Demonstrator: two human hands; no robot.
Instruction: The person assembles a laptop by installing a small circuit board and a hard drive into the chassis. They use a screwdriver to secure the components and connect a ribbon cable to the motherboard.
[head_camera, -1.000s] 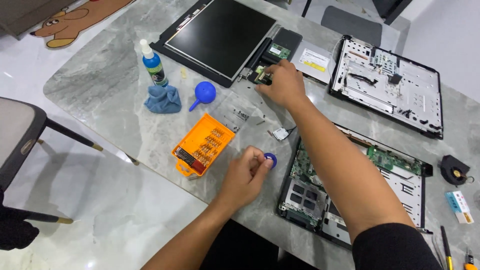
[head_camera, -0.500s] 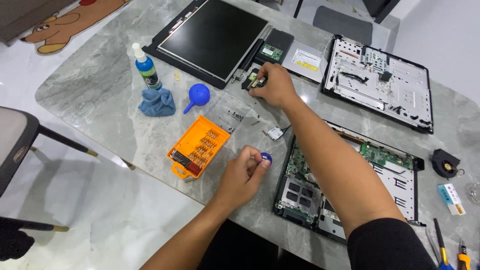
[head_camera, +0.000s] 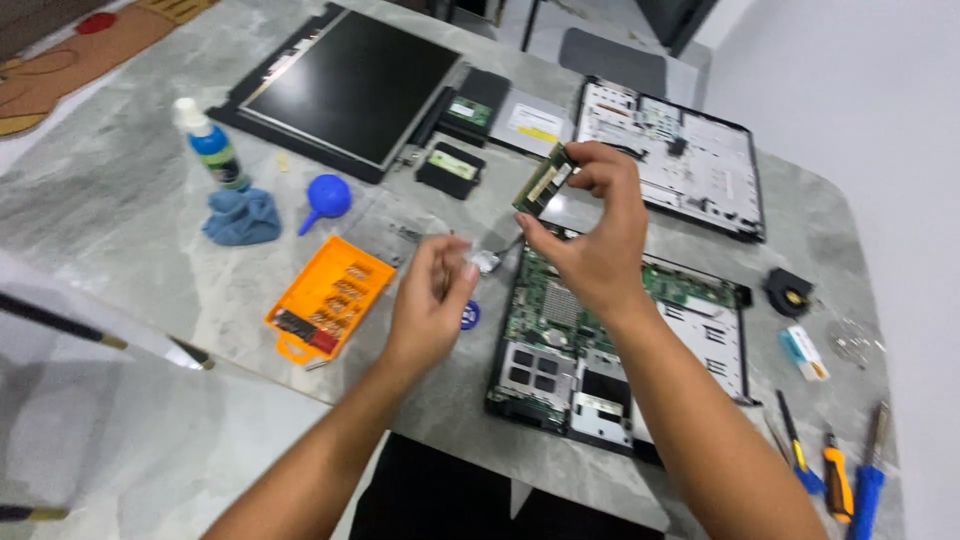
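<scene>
My right hand (head_camera: 598, 245) is raised above the table and pinches a small green memory module (head_camera: 545, 181) by its edges, tilted. Below it lies an opened laptop base (head_camera: 640, 350) with its green circuit board exposed. My left hand (head_camera: 430, 300) hovers just left of the base, fingers loosely apart and holding nothing. A small blue round cap (head_camera: 470, 316) lies on the table by its thumb, and a small metal part (head_camera: 487, 262) sits near its fingertips.
An orange bit case (head_camera: 330, 300), a blue air blower (head_camera: 325, 198), a blue cloth (head_camera: 243, 218) and a bottle (head_camera: 212, 145) stand at the left. A detached screen panel (head_camera: 350, 80), a keyboard cover (head_camera: 670, 150), a black fan (head_camera: 790, 293) and screwdrivers (head_camera: 830, 475) lie around.
My right hand has lifted the memory module from the far side of the table and brought it over the laptop base. My left hand has let go of the blue cap and risen.
</scene>
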